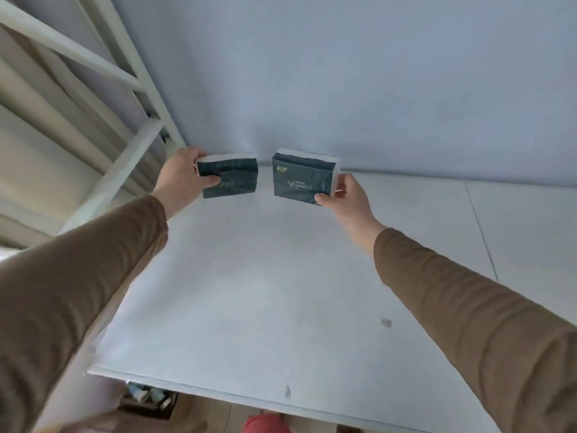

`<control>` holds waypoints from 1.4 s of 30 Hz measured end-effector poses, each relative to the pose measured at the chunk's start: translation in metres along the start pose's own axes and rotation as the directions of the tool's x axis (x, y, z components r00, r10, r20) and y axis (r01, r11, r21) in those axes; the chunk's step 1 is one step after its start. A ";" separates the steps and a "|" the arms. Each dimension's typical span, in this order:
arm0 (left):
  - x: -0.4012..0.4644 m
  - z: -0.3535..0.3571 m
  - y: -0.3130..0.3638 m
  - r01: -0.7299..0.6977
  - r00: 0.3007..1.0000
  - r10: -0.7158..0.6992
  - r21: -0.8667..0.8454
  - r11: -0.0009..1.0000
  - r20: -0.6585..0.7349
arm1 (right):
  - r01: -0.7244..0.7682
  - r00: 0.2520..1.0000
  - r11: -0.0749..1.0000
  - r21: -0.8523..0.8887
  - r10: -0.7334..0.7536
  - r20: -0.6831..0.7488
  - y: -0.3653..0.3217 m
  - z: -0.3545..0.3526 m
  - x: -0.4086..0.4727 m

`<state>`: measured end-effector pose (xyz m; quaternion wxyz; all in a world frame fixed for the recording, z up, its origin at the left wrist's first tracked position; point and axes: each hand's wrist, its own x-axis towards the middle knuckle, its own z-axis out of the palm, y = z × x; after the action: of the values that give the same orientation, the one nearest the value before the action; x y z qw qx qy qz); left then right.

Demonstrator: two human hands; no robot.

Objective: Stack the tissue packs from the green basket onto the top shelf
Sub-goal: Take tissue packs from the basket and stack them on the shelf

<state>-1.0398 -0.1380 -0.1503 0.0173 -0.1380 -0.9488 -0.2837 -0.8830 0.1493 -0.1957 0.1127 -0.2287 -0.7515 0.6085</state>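
Left hand [182, 178] grips a dark green tissue pack [229, 178], thumb curled over its front face and fingers wrapped behind its 9 o'clock edge. At 3 o'clock from it, well clear of touching, the right hand [346, 200] pinches a second tissue pack [303, 178] at its lower corner, thumb on the printed face and fingers on the white side. Both packs hang near the back of the white top shelf [265, 292], close to the pale wall [343, 73]; whether either rests on the board I cannot tell. The green basket is out of view.

The right pack looks the riskier: a corner pinch on slick plastic film could let it swivel or slip. Soft packs also squash, so the left one, already dented under the thumb, may sit crooked and tip a stack.

Both are soft rectangular blocks, glossy wrapper with gold script and white ends. The shelf is smooth, matt and faintly scuffed, with a white metal frame [125, 170] at 10 o'clock.
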 end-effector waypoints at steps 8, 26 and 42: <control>0.095 0.002 -0.051 -0.074 0.993 0.074 -0.005 0.997 0.094 | -0.029 0.999 0.989 -0.144 0.024 -0.036 -0.002 0.072 0.074; 0.118 0.021 -0.062 -0.254 0.966 0.258 0.147 0.956 -0.005 | -0.073 0.984 0.968 -0.239 0.030 -0.178 -0.004 0.122 0.106; -0.062 0.099 0.113 -0.617 0.766 0.557 0.121 0.778 0.321 | 0.033 0.968 0.527 -0.849 -0.228 -0.104 0.020 -0.092 -0.105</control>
<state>-0.9450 -0.0093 -0.1798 -0.0073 -0.4636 -0.8755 -0.1359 -0.7468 0.1810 -0.1822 0.1097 -0.2579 -0.9503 0.1353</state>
